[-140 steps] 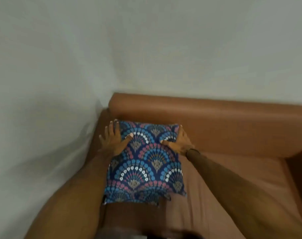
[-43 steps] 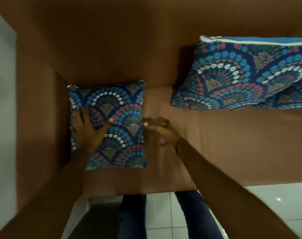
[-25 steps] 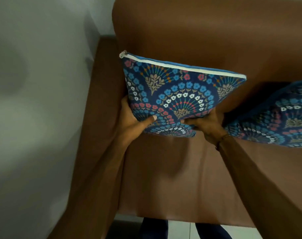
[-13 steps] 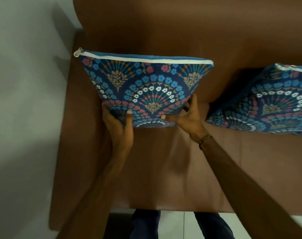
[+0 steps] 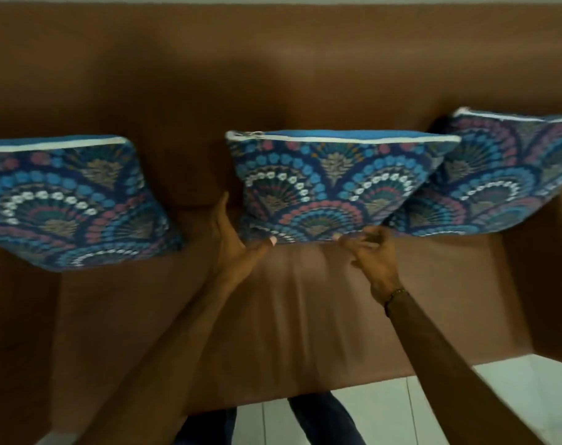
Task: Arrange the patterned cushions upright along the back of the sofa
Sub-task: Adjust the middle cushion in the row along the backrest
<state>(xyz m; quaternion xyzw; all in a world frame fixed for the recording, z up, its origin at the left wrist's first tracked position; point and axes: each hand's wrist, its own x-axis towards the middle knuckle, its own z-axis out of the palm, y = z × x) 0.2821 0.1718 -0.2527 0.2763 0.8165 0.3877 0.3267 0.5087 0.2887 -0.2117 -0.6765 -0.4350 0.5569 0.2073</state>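
The left hand [image 5: 238,248] is spread at the middle cushion [image 5: 334,184]'s lower left corner and the right hand [image 5: 371,252], fingers loosely curled, touches its bottom edge. Half a second ago both gripped the left cushion [image 5: 64,200]; it now stands alone against the sofa back [image 5: 273,75], so only straightening seems left.

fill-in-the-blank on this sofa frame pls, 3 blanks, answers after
1. The number of patterned cushions leaning against the sofa back is ____.
2. Both the left hand and the right hand are at the bottom edge of the ____ cushion.
3. The middle cushion overlaps the right cushion, while a gap separates it from the ____ cushion.

Missing words: three; middle; left
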